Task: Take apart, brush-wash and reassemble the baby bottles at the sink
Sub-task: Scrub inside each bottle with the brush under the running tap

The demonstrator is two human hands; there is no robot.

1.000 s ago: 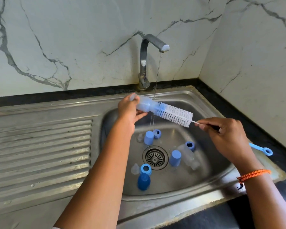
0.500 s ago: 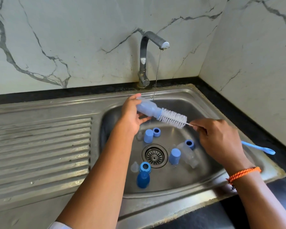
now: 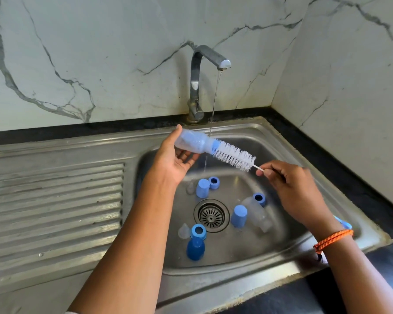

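**Brushing the first bottle over the sink**

The left hand (image 3: 179,159) cradles a clear bottle (image 3: 192,143) above the basin, thumb over its base and fingers curled beneath, its mouth angled down to the right. The right hand (image 3: 288,189) pinches the thin wire stem of the brush (image 3: 234,156); most of the white bristles are outside the neck, with only the blue tip inside. The hands are apart, joined only by brush and bottle. A thin stream runs from the tap (image 3: 200,82) just behind the bottle.

This looks like the brush-wash step, with disassembly apparently done: blue caps (image 3: 202,188), collar rings (image 3: 214,182), clear teats (image 3: 183,231) and a second bottle (image 3: 254,210) lie loose around the drain (image 3: 211,215) in the sink (image 3: 270,141).

Next the brush likely needs to travel along the bottle's axis, while the left hand keeps the wet, slippery plastic from turning. Rinsing calls for shifting the mouth under the stream. Reassembly is not yet begun.
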